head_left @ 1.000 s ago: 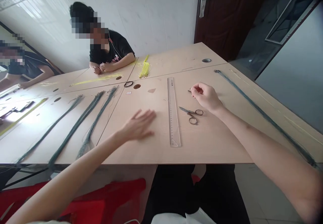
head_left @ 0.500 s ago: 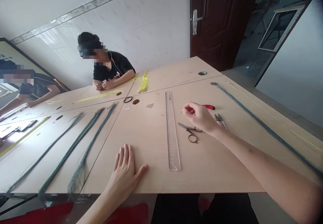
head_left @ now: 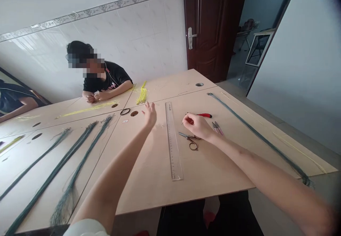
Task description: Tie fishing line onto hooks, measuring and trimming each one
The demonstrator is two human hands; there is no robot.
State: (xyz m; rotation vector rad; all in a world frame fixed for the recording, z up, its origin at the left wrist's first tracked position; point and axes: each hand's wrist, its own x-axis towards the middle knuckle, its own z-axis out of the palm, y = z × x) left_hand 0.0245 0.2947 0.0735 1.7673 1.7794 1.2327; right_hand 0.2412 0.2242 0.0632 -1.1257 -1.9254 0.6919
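Note:
My left hand (head_left: 150, 116) is raised over the table left of the clear ruler's upper end, its fingers apart and holding nothing. To the right of the ruler (head_left: 173, 143), my right hand (head_left: 195, 124) is pinched; a tiny thin tip shows at its fingers, too small to name. Scissors (head_left: 191, 140) lie just below my right hand, blades toward the ruler. Red-handled pliers (head_left: 205, 115) lie partly hidden behind that hand. Small snips (head_left: 217, 127) rest to its right.
Dark green thread bundles (head_left: 53, 172) lie at left, another bundle (head_left: 247, 126) at right. Yellow strands (head_left: 142, 94) lie near the far side, beside a black ring (head_left: 125, 111). A person (head_left: 106, 76) leans on the far edge; another sits far left.
My left hand has moved from flat on the near part of the table forward and up toward the ruler's far end. My right hand stays pinched near the scissors. The view has shifted to the right.

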